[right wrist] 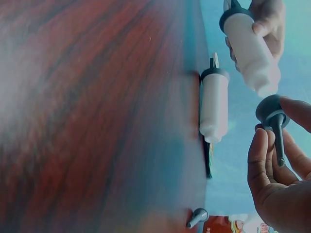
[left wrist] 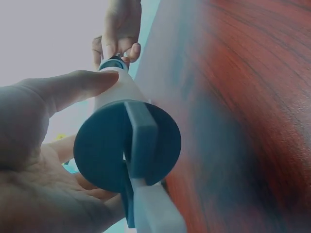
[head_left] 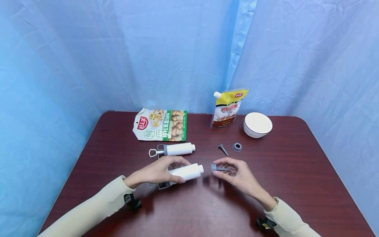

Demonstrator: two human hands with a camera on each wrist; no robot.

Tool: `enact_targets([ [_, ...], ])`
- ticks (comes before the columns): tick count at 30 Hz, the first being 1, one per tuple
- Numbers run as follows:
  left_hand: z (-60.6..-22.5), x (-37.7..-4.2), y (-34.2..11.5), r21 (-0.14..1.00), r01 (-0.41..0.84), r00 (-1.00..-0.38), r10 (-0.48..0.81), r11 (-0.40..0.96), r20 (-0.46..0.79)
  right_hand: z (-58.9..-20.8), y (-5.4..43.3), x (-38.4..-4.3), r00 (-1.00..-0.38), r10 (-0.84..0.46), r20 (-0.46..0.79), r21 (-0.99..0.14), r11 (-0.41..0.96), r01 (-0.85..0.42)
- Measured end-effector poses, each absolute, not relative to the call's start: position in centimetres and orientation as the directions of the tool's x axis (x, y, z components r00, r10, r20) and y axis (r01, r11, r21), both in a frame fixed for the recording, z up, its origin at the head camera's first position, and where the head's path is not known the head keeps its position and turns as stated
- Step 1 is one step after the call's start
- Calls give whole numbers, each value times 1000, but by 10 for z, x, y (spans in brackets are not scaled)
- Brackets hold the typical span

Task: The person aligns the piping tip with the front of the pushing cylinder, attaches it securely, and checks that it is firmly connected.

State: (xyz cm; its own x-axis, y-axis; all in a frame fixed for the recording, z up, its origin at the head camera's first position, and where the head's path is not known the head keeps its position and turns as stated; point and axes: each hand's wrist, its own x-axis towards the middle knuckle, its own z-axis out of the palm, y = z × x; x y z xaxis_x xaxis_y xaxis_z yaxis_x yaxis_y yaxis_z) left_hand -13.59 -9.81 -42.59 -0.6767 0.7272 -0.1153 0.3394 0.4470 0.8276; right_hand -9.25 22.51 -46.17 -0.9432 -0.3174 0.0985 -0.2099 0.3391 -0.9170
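My left hand (head_left: pixel 157 171) grips a white-barrelled piping syringe (head_left: pixel 188 172) over the table, its thumb along the near side. The narrow tip points right; its grey end cap (left wrist: pixel 97 150) and pull handle (left wrist: pixel 158 208) show large in the left wrist view. With thumb and fingertips my right hand (head_left: pixel 242 177) pinches a grey nozzle (right wrist: pixel 269 110), whose wide collar faces the syringe's tip across a small gap. The nozzle's thin spout points back toward the right palm. Behind the left hand lies a second white syringe (head_left: pixel 179 149) with a grey end and looped handle.
Beyond the right hand lie a small grey cone nozzle (head_left: pixel 223 150) and a grey ring (head_left: pixel 237 147). Along the back are a flat green-and-white food packet (head_left: pixel 161 125), a standing spouted pouch (head_left: pixel 228 108) and a white bowl (head_left: pixel 257 126). Blue curtains (head_left: pixel 177 56) hang behind the table (head_left: pixel 201 210).
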Motion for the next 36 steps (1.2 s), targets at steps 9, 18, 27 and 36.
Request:
enact_targets([
  [9,-422,-137,-93,849,339,-657,748,404,-93,-462,214,-87,-940,-325,104,-923,321,-213],
  [18,-421,-137,-87,850,333,-645,756,408,-110,-460,208,-84,-936,-340,90,-924,321,-206],
  [27,-421,-136,-83,852,334,-630,767,404,-117,-461,208,-84,-929,-357,96,-933,291,-209],
  [36,-420,-140,-82,859,327,-600,789,395,-135,-462,211,-87,-904,-396,162,-940,218,-264],
])
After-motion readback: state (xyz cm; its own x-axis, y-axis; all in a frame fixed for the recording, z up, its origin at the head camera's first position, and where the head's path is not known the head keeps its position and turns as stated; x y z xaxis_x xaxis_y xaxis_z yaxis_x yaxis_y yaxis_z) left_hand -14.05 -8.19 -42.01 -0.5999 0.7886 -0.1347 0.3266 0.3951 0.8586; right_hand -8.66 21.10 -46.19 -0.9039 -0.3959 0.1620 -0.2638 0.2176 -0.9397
